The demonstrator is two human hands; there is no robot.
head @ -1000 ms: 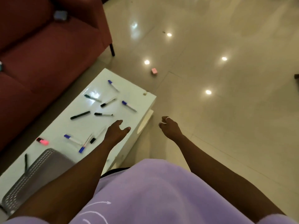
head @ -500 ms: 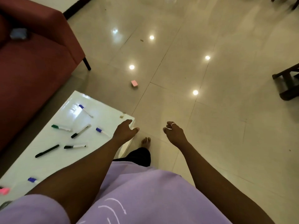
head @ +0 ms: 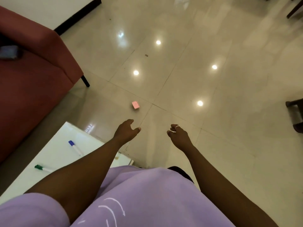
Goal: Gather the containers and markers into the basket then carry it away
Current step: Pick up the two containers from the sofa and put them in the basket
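A small pink container (head: 135, 105) lies on the tiled floor, ahead of both hands. My left hand (head: 126, 131) hovers past the far corner of the white table (head: 54, 154), fingers apart and holding nothing. My right hand (head: 177, 134) hangs over the floor beside it, fingers loosely curled and empty, a ring on one finger. On the table a blue-capped marker (head: 74, 146) and a green-capped marker (head: 43, 168) lie flat. The basket is out of view.
A red sofa (head: 32, 76) with a dark leg stands at the left; a dark object (head: 9, 51) rests on its seat. Dark furniture (head: 295, 112) sits at the right edge. Glossy floor tiles stretch ahead, with a small brown speck (head: 146, 55).
The view has swung forward and right: the basket and most markers left the frame. Both hands moved off the table toward the pink container, which now looks closer.
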